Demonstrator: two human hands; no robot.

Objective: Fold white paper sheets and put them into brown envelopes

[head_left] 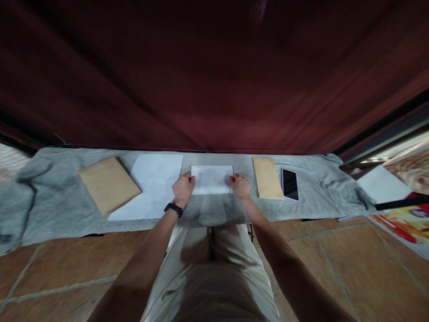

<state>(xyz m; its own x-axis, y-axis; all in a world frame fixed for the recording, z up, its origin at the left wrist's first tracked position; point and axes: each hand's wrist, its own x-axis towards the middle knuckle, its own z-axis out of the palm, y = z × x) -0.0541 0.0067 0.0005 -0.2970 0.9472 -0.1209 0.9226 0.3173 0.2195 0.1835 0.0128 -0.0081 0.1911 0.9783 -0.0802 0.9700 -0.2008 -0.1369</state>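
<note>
Paper (213, 180), nearer the tabletop's (209, 210) far edge, looks light, easily creased; left hand (183, 187) and right hand (240, 185) pinch its sides, sensible holds.

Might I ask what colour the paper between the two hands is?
The paper is white, seen best in the head view.

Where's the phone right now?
In the head view, the phone lies on the grey cloth, just right of the single brown envelope.
</note>
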